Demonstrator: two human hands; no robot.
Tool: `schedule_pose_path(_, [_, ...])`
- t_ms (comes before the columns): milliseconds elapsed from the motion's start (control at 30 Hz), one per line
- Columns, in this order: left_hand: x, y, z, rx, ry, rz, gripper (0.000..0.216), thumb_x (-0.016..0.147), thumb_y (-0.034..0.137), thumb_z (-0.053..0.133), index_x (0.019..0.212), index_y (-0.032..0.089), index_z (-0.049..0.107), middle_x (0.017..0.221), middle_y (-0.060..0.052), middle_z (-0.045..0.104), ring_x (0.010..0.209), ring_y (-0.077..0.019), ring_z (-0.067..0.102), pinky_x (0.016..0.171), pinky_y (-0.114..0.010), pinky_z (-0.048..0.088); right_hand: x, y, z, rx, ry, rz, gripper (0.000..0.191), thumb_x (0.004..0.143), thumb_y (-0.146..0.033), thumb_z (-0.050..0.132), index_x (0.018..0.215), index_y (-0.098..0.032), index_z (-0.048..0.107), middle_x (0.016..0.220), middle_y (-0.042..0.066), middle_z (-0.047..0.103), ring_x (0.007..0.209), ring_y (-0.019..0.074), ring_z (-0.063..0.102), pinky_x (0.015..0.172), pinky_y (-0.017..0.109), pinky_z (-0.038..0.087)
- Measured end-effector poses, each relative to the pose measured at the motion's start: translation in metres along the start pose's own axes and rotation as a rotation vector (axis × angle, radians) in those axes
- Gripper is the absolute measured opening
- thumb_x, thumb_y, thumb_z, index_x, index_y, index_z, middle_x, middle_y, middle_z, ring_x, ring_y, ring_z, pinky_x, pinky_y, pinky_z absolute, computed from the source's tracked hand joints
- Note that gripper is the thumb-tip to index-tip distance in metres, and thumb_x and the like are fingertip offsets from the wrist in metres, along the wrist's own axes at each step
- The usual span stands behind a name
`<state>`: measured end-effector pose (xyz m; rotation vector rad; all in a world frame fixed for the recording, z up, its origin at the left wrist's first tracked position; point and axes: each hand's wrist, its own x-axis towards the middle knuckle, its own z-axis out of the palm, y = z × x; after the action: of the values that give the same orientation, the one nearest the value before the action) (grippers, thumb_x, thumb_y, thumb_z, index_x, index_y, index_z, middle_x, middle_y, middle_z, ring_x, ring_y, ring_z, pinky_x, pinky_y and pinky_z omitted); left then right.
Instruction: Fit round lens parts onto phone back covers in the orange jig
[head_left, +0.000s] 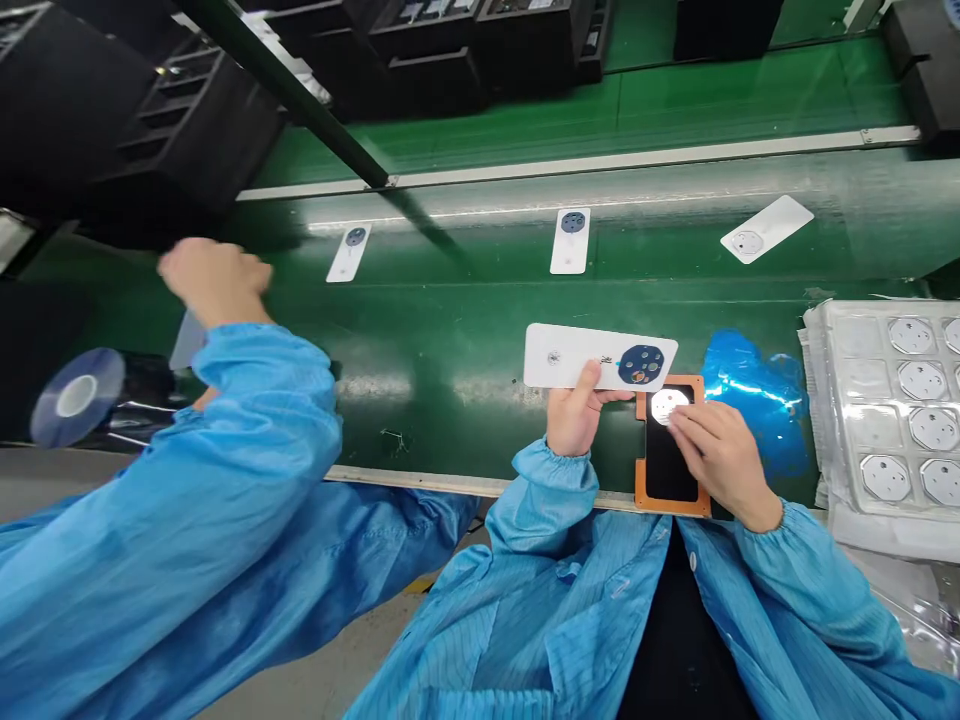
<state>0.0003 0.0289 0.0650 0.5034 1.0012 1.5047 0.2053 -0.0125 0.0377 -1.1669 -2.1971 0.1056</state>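
Observation:
My left hand point(574, 412) grips a white phone back panel point(577, 358) by its lower edge, thumb on top. A dark round camera section sits at the panel's right end. In front of me lies an orange frame point(641, 480) with a black inner surface point(670, 470). Over its upper end is a white round disc point(667, 405) with small holes. The fingers of my right hand point(716, 450) are pinched together at the disc's lower right edge. Part of the frame's right side is hidden behind this hand.
A clear tray point(870, 425) of white discs stands at right, beside crumpled blue film point(750, 395). Three white panels point(571, 250) lie along the green bench. To the left are a co-worker's blurred hand point(217, 280), blue sleeve and a film roll point(79, 397).

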Motion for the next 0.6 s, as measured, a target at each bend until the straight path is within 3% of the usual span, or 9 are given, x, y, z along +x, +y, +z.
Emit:
schedule_pose_path(100, [-0.012,-0.014,0.015,0.029,-0.026,0.021,0.063,0.076,0.057,0.084,0.122,0.016,0.07,0.116,-0.012,0.077,0.097,-0.0262,0.076,0.074,-0.035,0.068,0.022,-0.01,-0.016,0.123,0.208,0.114,0.014,0.094,-0.014,0.066,0.106,-0.021,0.069,0.1,0.006,0.077,0.094,0.0202,0.073,0.083,0.034,0.059])
schedule_pose_path(233, [-0.03,-0.036,0.031,0.038,-0.113,0.029,0.062,0.082,0.067,0.072,0.113,0.014,0.075,0.118,-0.015,0.077,0.108,-0.0309,0.075,0.094,-0.043,0.064,0.05,-0.021,-0.017,0.065,0.368,0.185,0.007,0.092,-0.019,0.07,0.099,-0.021,0.07,0.102,0.009,0.077,0.096,0.0229,0.074,0.085,0.036,0.061])
schedule_pose_path(400, [-0.038,-0.048,0.037,0.06,-0.139,0.1,0.061,0.084,0.069,0.069,0.113,0.016,0.077,0.122,-0.015,0.076,0.116,-0.0321,0.072,0.1,-0.044,0.061,0.059,-0.023,-0.01,0.006,0.45,0.182,0.005,0.092,-0.015,0.069,0.094,-0.019,0.07,0.097,0.009,0.077,0.094,0.0214,0.076,0.083,0.033,0.062])
schedule_pose_path(600, [-0.038,-0.049,0.037,0.074,-0.183,0.155,0.058,0.088,0.066,0.065,0.113,0.016,0.077,0.118,-0.014,0.077,0.112,-0.0312,0.073,0.098,-0.044,0.063,0.055,-0.023,-0.014,0.014,0.432,0.226,0.009,0.095,-0.017,0.064,0.095,-0.021,0.071,0.101,0.008,0.078,0.094,0.0204,0.076,0.085,0.033,0.064])
